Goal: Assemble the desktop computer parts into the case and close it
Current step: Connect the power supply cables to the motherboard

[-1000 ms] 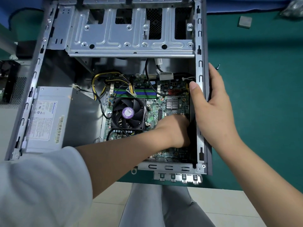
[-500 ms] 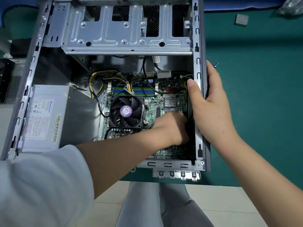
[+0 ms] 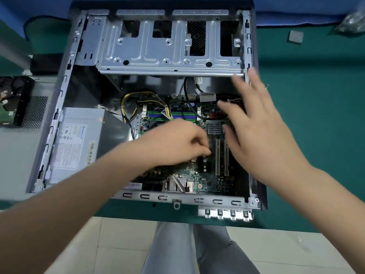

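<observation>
The left hand (image 3: 177, 143), fingers curled with nothing visibly held, hovers over the green motherboard (image 3: 209, 175) inside the open grey metal computer case (image 3: 65, 91). The right hand (image 3: 256, 131), fingers spread open and blurred, hangs above the case's right edge.

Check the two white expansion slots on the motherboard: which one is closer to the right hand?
The right-hand white slot, on the case-wall side. It runs beside the right hand; the other white slot lies parallel, further left toward the left hand.

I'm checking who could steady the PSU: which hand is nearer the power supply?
Left. The left hand is over the motherboard, just right of the power supply. The right hand is farther right, near the case's right wall.
</observation>
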`<state>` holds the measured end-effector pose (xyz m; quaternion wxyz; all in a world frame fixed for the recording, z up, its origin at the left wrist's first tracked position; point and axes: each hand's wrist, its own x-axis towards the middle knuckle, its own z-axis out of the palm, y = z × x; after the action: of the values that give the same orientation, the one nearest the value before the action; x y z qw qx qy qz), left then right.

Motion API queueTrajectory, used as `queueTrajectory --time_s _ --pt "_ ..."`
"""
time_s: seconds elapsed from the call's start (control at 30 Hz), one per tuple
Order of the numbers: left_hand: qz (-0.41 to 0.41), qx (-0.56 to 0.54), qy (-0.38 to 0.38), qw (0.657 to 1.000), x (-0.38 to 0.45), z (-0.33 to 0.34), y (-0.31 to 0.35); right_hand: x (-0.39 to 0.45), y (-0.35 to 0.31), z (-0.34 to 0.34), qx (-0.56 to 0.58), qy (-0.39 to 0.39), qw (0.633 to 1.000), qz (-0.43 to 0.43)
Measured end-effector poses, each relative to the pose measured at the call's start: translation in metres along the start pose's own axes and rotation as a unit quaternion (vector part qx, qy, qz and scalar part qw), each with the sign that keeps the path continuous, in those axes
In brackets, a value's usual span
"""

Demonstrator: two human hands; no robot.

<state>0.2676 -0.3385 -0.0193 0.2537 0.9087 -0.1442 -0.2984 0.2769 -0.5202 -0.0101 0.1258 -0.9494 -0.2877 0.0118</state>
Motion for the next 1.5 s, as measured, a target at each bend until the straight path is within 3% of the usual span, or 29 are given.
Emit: queueTrajectory --time_s 0.1,0.2,0.33,0.47,0.63,0.9,1.0,1.17,1.33,1.5 --pt "0.034 0.130 0.158 0.978 -0.040 -0.029 -0.036 0.005 -0.014 -0.002 -0.101 -0.135 0.983 -0.079" --pt "-0.017 0.222 0.230 0.947 -0.062 -0.046 -0.078 0.013 -0.034 0.001 -0.099 -0.211 0.968 -0.097" --pt "-0.187 0.146 0.304 0.923 -0.064 -0.042 -0.097 0.042 -0.052 0.020 0.095 -0.226 0.969 -0.023" --pt "-0.209 0.137 0.337 0.908 -0.062 -0.037 -0.100 0.081 -0.066 0.051 0.140 -0.175 0.974 -0.013" --pt "-0.190 0.126 0.341 0.912 -0.063 -0.036 -0.102 0.105 -0.072 0.072 0.100 -0.185 0.978 0.007" --pt "-0.174 0.129 0.349 0.912 -0.064 -0.035 -0.103 0.109 -0.063 0.077 0.011 -0.170 0.978 0.121" --pt "-0.173 0.144 0.344 0.911 -0.063 -0.036 -0.103 0.106 -0.063 0.076 0.039 -0.164 0.975 0.143" --pt "-0.145 0.174 0.315 0.922 -0.061 -0.036 -0.099 0.095 -0.066 0.067 0.091 -0.138 0.981 0.098" --pt "-0.166 0.210 0.255 0.929 -0.053 -0.039 -0.096 0.083 -0.059 0.047 0.170 -0.021 0.979 0.110" --pt "-0.204 0.203 0.216 0.933 -0.049 -0.042 -0.094 0.059 -0.053 0.035 0.285 0.009 0.938 0.195"
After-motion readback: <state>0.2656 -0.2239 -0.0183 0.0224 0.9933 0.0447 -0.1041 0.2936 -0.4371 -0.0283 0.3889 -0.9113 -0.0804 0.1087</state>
